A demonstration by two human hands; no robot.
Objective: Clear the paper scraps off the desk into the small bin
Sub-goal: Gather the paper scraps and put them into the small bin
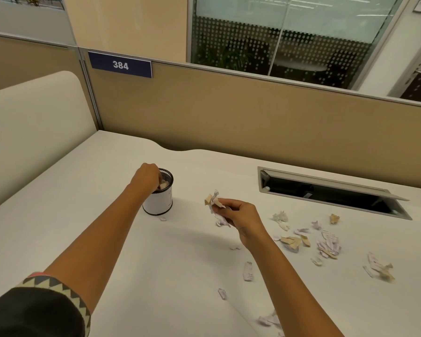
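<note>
Now the left hand [146, 176] pinches scraps into the bin [159, 198] on the worktop [83, 190]; the right hand [241, 215] grips a wad [215, 203]. Next, likely drop that in; many scraps [326, 242] lie right

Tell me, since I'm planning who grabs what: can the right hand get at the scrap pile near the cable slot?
Probably yes. The scrap pile lies uncovered on the desk just beyond the right hand, with nothing between. But that hand already grips paper scraps, so it has little room for more.

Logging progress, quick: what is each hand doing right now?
Left hand: fingers dipped in the small bin, grip hidden.
Right hand: closed on crumpled paper scraps.
</note>
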